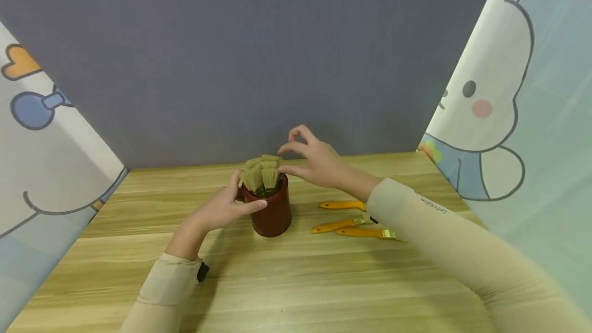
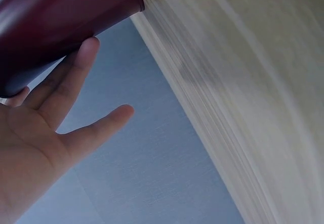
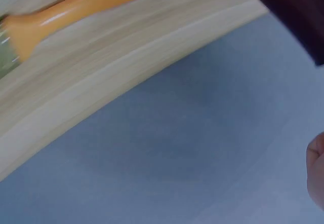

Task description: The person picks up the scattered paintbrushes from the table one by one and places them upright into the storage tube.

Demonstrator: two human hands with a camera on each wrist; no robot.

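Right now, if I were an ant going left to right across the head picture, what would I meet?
Orange heart, left hand, dark red mug, orange-handled brushes, white cartoon animal.

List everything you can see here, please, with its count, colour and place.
Cup: one, dark red, upright on the table
Cup brushes: several, exact number unclear, pale bristles, upward in the cup
Loose brushes: three, orange handles, on the table right of the cup
Table: one, pale wood-grain, beneath everything
Panel: one, grey, behind the table
Printed sheets: two, pale with cartoons, left and right
Black pieces: two, black, one at each cuff
Sleeves: two, cream, on both arms
Left hand: one, bare, holding the cup near its rim
Right hand: one, bare, beside the bristles
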